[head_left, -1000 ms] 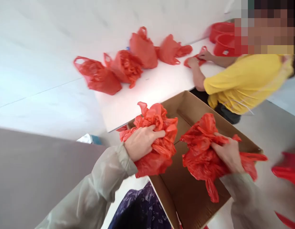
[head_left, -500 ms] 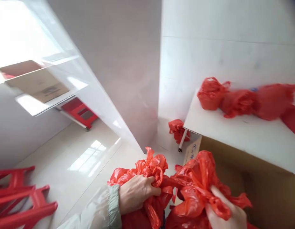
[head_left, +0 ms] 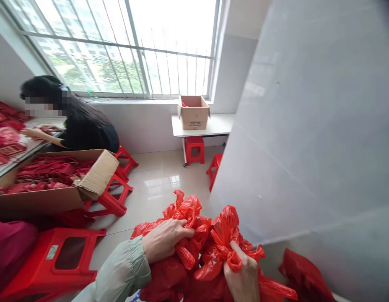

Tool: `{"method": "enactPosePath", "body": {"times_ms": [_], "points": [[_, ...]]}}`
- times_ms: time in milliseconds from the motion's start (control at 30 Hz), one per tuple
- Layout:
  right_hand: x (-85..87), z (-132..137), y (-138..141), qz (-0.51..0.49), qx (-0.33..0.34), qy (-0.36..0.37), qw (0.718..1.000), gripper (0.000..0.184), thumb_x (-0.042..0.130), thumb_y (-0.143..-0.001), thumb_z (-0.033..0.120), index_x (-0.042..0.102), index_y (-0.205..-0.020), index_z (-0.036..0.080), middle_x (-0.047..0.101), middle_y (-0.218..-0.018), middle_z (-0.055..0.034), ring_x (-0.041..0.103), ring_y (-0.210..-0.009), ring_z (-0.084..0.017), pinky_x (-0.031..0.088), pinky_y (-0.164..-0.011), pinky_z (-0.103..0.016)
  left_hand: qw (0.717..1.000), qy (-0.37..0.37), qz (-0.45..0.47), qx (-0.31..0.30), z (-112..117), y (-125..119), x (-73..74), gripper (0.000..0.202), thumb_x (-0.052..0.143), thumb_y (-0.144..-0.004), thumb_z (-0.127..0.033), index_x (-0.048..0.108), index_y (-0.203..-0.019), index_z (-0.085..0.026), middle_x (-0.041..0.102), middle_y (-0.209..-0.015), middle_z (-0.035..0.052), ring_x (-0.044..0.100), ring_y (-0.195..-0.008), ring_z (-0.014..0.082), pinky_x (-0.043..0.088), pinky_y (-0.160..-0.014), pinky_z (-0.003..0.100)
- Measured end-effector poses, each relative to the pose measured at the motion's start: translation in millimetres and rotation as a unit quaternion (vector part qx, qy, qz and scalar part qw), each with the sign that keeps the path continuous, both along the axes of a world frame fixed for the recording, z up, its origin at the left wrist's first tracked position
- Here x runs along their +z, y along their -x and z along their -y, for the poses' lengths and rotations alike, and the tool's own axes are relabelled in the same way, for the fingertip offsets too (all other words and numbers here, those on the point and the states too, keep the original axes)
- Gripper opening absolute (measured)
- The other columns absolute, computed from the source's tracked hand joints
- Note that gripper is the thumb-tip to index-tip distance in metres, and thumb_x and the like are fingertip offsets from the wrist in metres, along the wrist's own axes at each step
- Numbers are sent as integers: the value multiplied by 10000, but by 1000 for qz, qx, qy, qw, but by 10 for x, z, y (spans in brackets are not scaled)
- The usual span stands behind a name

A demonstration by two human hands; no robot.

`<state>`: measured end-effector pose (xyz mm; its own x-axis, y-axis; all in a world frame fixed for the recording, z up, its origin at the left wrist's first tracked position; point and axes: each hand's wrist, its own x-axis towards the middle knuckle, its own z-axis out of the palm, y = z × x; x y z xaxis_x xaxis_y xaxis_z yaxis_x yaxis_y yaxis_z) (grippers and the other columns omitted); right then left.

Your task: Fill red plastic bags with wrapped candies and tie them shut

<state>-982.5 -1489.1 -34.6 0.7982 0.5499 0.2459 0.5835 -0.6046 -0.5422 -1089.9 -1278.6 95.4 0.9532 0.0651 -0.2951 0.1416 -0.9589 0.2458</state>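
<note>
My left hand is closed around a bunch of crumpled red plastic bags at the bottom middle of the head view. Right beside it, my right hand grips a second bunch of red plastic bags. The two bunches touch each other in front of my body. More red plastic lies low at the right, by the foot of a grey wall panel.
A red stool stands at the lower left. An open cardboard box of red items rests on red stools. A person in black works at a table on the left. A small box sits on a white table under the window.
The view has swung far to the left, away from the white table and brown box toward the window and room. Both hands keep their grip on the red bags, now closer together.
</note>
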Motion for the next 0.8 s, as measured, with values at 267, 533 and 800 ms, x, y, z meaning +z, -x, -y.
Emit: {"method": "enactPosePath", "body": {"times_ms": [267,533,800], "points": [[-602,-1145,611,-61,25,-99,993,244,440,-743,103,645,-721,233,711,-669,-58,633,-566,-206,416,-534,-263,995,-92,30,2,-884,703,-628,477,488,-603,78,642,-929,-235,616,-867,32,564,-693,180,276,-544,307],[-860,-2110,1637,-12,-62,-139,988,260,425,-710,90,652,-750,210,676,-616,-45,596,-547,-206,364,-539,-277,988,-102,64,-99,-1849,1422,-873,438,454,-622,76,605,-896,-230,627,-893,23,597,-747,190,304,-564,294],[-1424,-3228,1921,2,-130,-209,969,199,422,-709,136,605,-704,213,659,-577,-39,582,-527,-204,384,-554,-281,966,-117,110,-204,-3010,1491,-1280,387,469,-661,36,586,-912,-233,618,-914,26,606,-769,204,321,-581,306]]}}
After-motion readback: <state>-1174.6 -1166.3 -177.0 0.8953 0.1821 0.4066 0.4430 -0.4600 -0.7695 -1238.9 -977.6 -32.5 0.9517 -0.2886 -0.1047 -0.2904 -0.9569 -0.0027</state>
